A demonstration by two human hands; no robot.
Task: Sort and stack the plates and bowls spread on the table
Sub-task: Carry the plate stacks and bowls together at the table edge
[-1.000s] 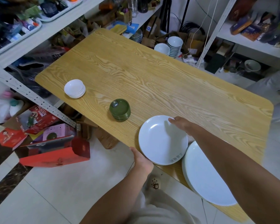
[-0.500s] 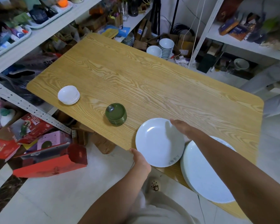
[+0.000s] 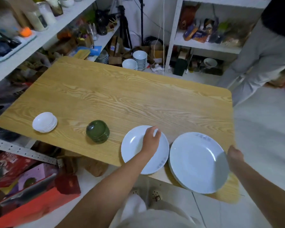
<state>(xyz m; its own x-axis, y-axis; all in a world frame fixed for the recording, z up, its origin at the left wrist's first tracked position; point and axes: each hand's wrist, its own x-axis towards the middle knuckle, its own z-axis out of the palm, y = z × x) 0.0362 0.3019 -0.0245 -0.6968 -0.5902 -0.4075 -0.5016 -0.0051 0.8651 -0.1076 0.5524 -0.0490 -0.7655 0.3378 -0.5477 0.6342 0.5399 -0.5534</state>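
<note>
Head view: left hand (image 3: 150,140) now lying across medium plate (image 3: 133,146), fingers relaxed; right hand (image 3: 234,154) switched over to large plate (image 3: 196,163), gripping right rim.

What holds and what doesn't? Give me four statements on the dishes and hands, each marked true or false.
The left hand rests on the medium white plate. True.
The green dishes lie scattered singly. False: they form one stack.
The right hand is at the right rim of the large white plate. True.
The small white dishes sit on the large white plate. False: they are stacked apart, near the left end of the table.
</note>
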